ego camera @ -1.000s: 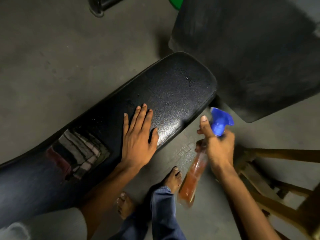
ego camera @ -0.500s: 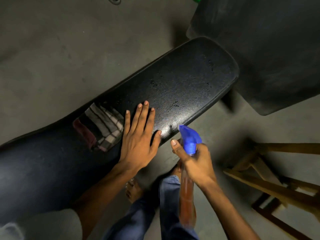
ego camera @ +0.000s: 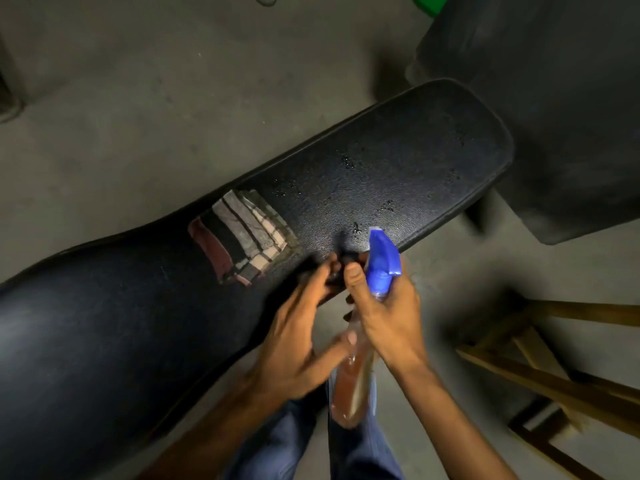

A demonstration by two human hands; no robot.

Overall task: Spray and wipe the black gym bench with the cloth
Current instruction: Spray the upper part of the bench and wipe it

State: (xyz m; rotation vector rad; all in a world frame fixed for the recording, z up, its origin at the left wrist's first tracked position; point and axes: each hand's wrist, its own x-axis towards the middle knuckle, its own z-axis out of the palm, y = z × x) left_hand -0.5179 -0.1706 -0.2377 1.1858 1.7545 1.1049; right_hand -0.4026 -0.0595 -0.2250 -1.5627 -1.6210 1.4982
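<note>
The black gym bench [ego camera: 398, 174] runs diagonally from lower left to upper right, with droplets on its far end. A folded striped cloth [ego camera: 242, 242] lies on the bench's middle. My right hand [ego camera: 384, 313] grips a spray bottle [ego camera: 377, 268] with a blue trigger head and orange liquid, its nozzle aimed toward the bench's near edge. My left hand [ego camera: 298, 334] is off the bench, blurred, fingers spread, its thumb touching the bottle's body just left of my right hand.
A dark mat [ego camera: 554, 98] lies on the concrete floor beyond the bench's far end. A wooden frame [ego camera: 554, 368] stands at the right. My legs in blue jeans [ego camera: 346, 445] are below the hands. A green object [ego camera: 429, 1] peeks at the top edge.
My left hand lifted off the bench and came to the bottle. My right hand brought the spray bottle from the right to the bench's near edge.
</note>
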